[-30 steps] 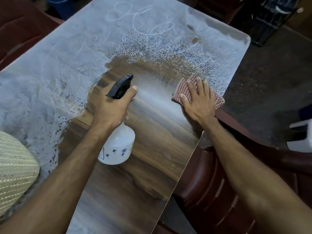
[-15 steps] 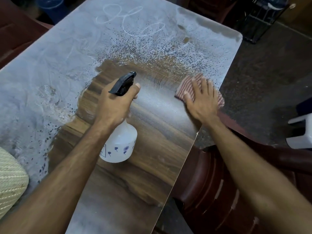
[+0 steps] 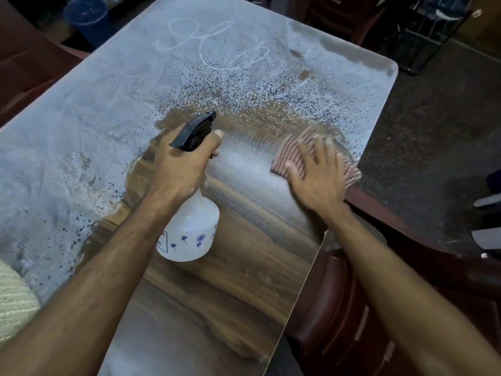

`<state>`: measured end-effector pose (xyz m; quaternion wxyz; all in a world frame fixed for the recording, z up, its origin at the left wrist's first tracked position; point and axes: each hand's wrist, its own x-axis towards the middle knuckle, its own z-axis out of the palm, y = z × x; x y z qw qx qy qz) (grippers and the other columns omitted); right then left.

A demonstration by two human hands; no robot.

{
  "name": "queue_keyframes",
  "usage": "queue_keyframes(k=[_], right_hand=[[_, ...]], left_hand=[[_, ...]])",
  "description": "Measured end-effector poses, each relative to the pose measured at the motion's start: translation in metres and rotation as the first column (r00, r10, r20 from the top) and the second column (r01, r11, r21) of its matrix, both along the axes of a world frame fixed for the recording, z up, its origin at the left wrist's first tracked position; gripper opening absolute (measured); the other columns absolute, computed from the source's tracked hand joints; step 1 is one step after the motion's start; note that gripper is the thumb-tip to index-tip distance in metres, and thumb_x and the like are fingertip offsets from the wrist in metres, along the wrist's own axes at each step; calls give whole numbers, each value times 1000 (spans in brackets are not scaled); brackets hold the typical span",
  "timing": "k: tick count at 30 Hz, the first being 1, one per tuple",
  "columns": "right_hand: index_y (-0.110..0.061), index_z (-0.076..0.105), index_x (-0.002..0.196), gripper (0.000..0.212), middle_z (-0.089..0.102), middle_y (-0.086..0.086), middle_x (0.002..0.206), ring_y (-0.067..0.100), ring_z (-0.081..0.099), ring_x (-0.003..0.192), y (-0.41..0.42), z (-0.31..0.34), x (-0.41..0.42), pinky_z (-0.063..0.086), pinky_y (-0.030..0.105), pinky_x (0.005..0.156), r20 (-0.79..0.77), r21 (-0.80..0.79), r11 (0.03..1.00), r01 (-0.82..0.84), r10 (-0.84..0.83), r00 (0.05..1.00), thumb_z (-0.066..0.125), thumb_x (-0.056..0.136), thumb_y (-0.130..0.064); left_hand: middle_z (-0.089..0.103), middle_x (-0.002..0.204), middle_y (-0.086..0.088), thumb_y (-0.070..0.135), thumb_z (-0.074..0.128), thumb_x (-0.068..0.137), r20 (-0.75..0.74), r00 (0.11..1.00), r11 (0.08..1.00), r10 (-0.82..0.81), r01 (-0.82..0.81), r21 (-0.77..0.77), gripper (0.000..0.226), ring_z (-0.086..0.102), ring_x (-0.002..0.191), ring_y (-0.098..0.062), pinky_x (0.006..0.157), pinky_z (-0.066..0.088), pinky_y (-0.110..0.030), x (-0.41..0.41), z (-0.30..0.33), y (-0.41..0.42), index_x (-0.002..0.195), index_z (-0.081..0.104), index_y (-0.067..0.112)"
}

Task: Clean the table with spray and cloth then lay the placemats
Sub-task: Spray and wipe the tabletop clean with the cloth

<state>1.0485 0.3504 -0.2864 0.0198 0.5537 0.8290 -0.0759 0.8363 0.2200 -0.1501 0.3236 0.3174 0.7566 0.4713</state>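
A person's right hand [image 3: 315, 176] presses flat, fingers spread, on a red-and-white checked cloth [image 3: 294, 154] at the wood-grain table's [image 3: 230, 280] three o'clock edge, the chalky unwiped film lying toward twelve, while the left hand [image 3: 180, 169] grips a white plastic spray bottle [image 3: 191, 236], black nozzle pointing toward one o'clock.

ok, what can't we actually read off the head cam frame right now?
- Placemat: cut off by the left edge of the head view; how many there are can't be told.
- Spray bottle label: mostly behind the left forearm, print too small.
- Trigger: covered by the left hand.
- Cloth: middle hidden under the right hand, whose fingers are motion-blurred.
- Table near edge: out of frame.
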Motion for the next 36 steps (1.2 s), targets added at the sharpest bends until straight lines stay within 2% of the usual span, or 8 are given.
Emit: queue_keyframes(k=[5, 11, 15, 21, 23, 26, 30, 36], right_hand=[[-23, 8, 159, 80, -2, 14, 166, 36, -2, 152, 84, 0, -27, 0, 58, 121, -26, -31, 991, 130, -131, 991, 15, 95, -72], [-24, 8, 159, 82, -1, 14, 166, 36, -2, 152, 100, 2, -94, -3, 57, 120, -52, -43, 997, 58, -61, 997, 18, 94, -74], [-23, 9, 159, 72, 0, 14, 166, 35, -2, 152, 84, -3, -121, -2, 53, 121, -79, -21, 1000, -23, 21, 997, 18, 100, -64], [-18, 25, 155, 57, 16, 12, 164, 34, 10, 152, 86, 3, -121, 6, 53, 123, -173, -11, 1000, -7, 5, 985, 24, 106, -47], [-10, 37, 147, 52, 38, 14, 154, 34, 31, 144, 83, 13, -118, 19, 53, 120, -267, -16, 1000, 12, -16, 964, 29, 107, -42], [-4, 49, 131, 42, 60, 15, 123, 30, 55, 112, 75, 31, -109, 40, 43, 99, -450, -80, 997, 7, -42, 892, 33, 107, -36], [-3, 53, 124, 40, 59, 9, 113, 21, 53, 101, 61, 53, -89, 36, 28, 80, -580, -198, 978, -70, -59, 813, 33, 108, -34], [-6, 57, 131, 40, 58, 1, 113, 18, 54, 105, -1, 98, -38, 46, 33, 90, -685, -277, 950, -147, -88, 723, 36, 108, -32]], left_hand=[[72, 91, -10, 33, 66, 93, 15, 1000, 1000, 8, -8, 13, 25, 49, 36, -8, 41, 44, -24, -12, -10, -1, 105, 68, 11], [74, 90, -3, 36, 66, 93, 6, 999, 999, 42, -42, 3, 22, 50, 35, -13, 46, 45, -25, -26, -19, -12, 100, 69, 16], [74, 89, 0, 39, 65, 93, -14, 998, 998, 68, -68, 0, 21, 49, 33, -16, 54, 47, -31, -32, -21, -19, 102, 70, 21], [73, 89, -4, 32, 62, 95, -23, 996, 996, 87, -86, 38, 20, 48, 34, -15, 47, 45, -24, -29, -10, -35, 107, 69, 17], [73, 89, -5, 32, 62, 96, -6, 996, 994, 88, -88, 58, 21, 48, 34, -15, 45, 44, -22, -27, -4, -41, 111, 69, 19], [73, 91, -9, 30, 62, 96, -6, 996, 994, 86, -86, 71, 21, 48, 35, -12, 43, 44, -22, -21, 2, -50, 108, 69, 14], [73, 91, -10, 30, 62, 96, -32, 996, 995, 85, -83, 60, 25, 48, 34, -9, 42, 45, -21, -7, 11, -66, 104, 67, 7], [71, 80, -6, 31, 63, 95, -29, 995, 993, 100, -98, 60, 24, 47, 33, -12, 42, 43, -20, 28, 39, -113, 94, 68, 8]])
